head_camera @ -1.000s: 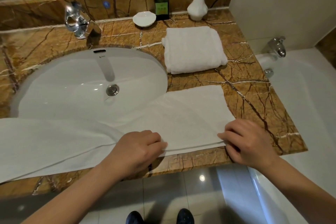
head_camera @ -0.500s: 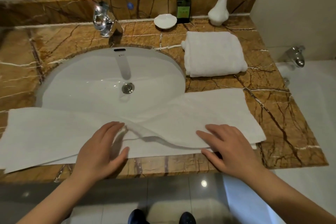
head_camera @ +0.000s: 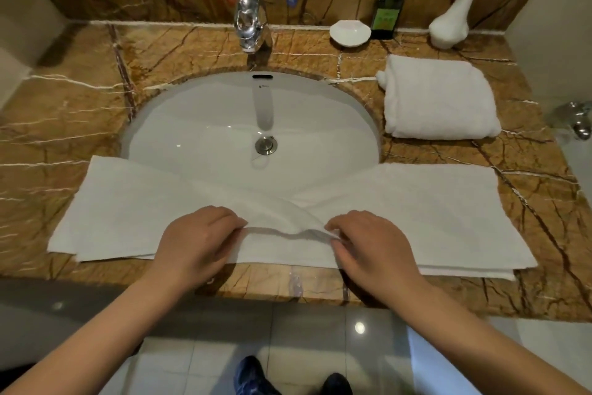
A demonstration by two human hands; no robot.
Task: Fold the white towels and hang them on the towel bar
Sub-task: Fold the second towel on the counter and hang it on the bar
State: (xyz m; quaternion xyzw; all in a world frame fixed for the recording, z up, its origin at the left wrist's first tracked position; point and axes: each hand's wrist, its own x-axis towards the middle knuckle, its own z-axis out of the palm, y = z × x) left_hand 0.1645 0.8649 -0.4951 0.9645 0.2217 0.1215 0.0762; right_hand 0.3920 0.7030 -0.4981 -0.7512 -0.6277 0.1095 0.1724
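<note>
Brown veined marble desk point(head_camera: 80, 112) fills the view, white sink point(head_camera: 224, 125) sunk in its middle, chrome faucet point(head_camera: 248, 23) behind it. Going left to right.

Long white towel point(head_camera: 128, 212) lies spread along the near edge of the desk, left end flat on the marble, middle sagging over the sink's front rim, right end flat past the basin. It looks doubled lengthwise already; a lower layer peeks out along the near edge.

My left hand point(head_camera: 195, 244) sits on the towel's middle, fingers point(head_camera: 224, 218) curled together and pinching the near fold. A raised ridge of cloth runs between the hands. My right hand point(head_camera: 374, 247) mirrors it just across that ridge, its fingers point(head_camera: 339, 224) bunched and clamped on the same edge.

Further right and back, a second folded towel point(head_camera: 439, 100) rests on the desk, well apart from the one I work on. Behind it: soap dish point(head_camera: 350, 32), green pump bottle point(head_camera: 387, 15), white vase point(head_camera: 451, 26). Tub tap point(head_camera: 576, 119) at far right.

Step in hand, my call: folding the first towel, mid-grab at its centre for a crosswise fold. Next move probably needs lifting the centre or carrying one end over the other, keeping edges lined up and the cloth out of the basin. Towel bar not in view, so hanging waits.
</note>
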